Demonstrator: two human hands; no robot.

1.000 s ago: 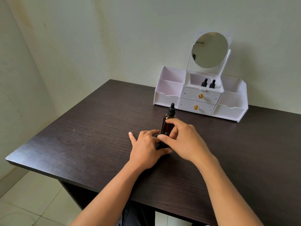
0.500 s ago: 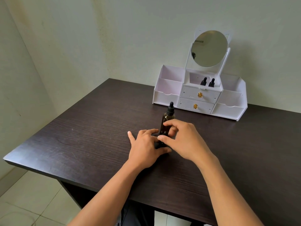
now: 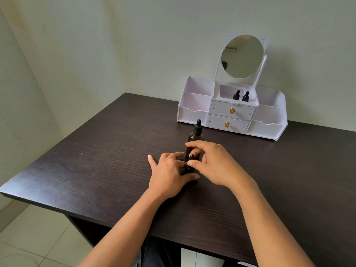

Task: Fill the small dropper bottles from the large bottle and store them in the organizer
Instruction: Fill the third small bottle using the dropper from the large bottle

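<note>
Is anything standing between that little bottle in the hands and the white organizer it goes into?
Yes: the large dropper bottle stands upright on the table just behind the small dropper bottle, roughly in line with the organizer. Nothing else visible lies between them.

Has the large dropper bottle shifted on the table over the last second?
No. The large bottle stands in the same spot, its cap level with the lower left front edge of the organizer; only the camera view drifted slightly.
</note>
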